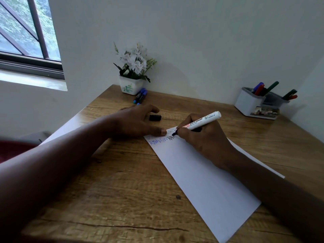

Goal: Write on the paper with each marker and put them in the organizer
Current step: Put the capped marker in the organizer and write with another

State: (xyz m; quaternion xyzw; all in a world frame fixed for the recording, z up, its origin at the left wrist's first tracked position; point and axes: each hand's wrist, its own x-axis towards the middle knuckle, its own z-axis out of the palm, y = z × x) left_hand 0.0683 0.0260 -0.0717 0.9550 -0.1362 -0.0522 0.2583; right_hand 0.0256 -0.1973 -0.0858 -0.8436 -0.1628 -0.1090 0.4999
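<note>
Nearest: both forearms and the near corner of the paper [201,172], one long white sheet lying slantwise on the wooden surface [122,190], its far end under the hands.
Task's thing: one white-barrelled marker [201,120], uncapped, with its black tip down on the paper's far end beside a blue word and a few black letters.
Right hand [201,137]: fingers [182,133] curled round the marker low on the barrel, in a writing grip.
Marker axis: it slants from the tip, just left of the right fingers, up and away to the right; the tail points roughly toward the organizer.
Left hand [136,123]: fingers [162,132] spread and fairly straight, gripping nothing; one fingertip presses the paper's far corner, just left of the marker tip.
Black cap [155,117]: one, on its side just beyond the left fingers and apart from them.
Coming move, as I judge it: the cap must go back on after the black word, and the left hand is nearer to it.
Organizer [249,104]: one, white and grey, well beyond the right fingers and to their right, by the wall; the right hand is nearer. At least five markers stand in two compartments, with blue, red and green caps; the exact count is unclear.
Blue markers [140,97]: two, side by side, well beyond the left fingers, close against the flower pot [130,86].
Progress, judged: those two look unused so far.
Outermost: one window [26,32], far left.
</note>
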